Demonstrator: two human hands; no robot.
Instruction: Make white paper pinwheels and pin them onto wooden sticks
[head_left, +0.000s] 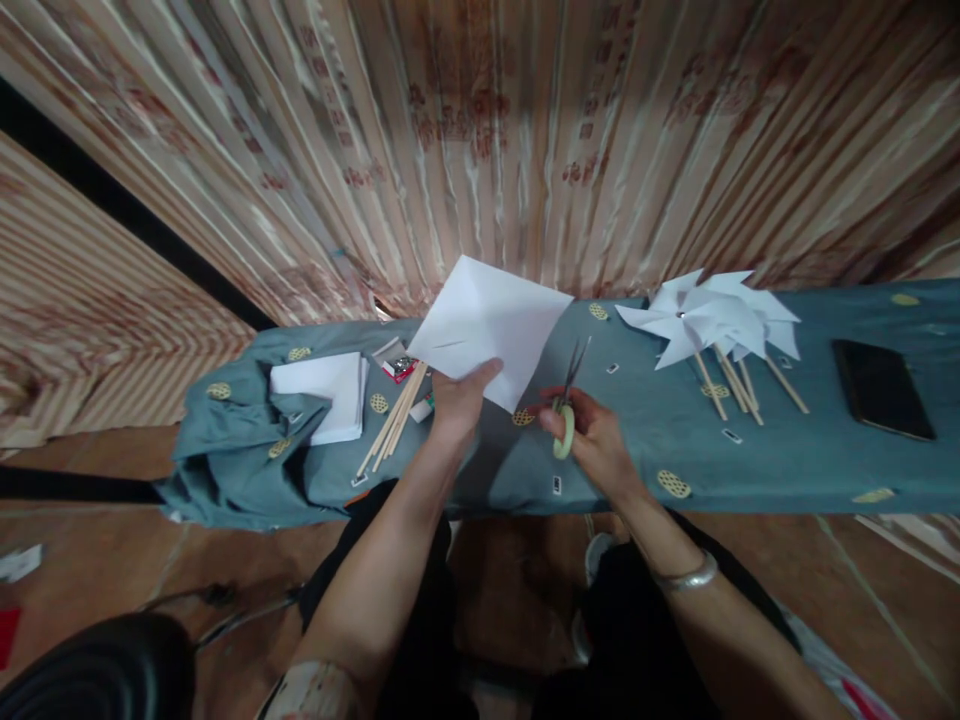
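Forearms [397,545] angled inward, left hand [457,402] pinching paper [495,315], right hand [596,435] gripping scissors [568,413]

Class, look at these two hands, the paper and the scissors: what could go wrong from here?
1. The right hand holds scissors with the blades slightly apart, so a careless move toward the left hand could nick it.
2. The left hand grips the square paper sheet near its lower edge, so the sheet might bend or swing.
3. Loose wooden sticks lie beside the left forearm and could be knocked.
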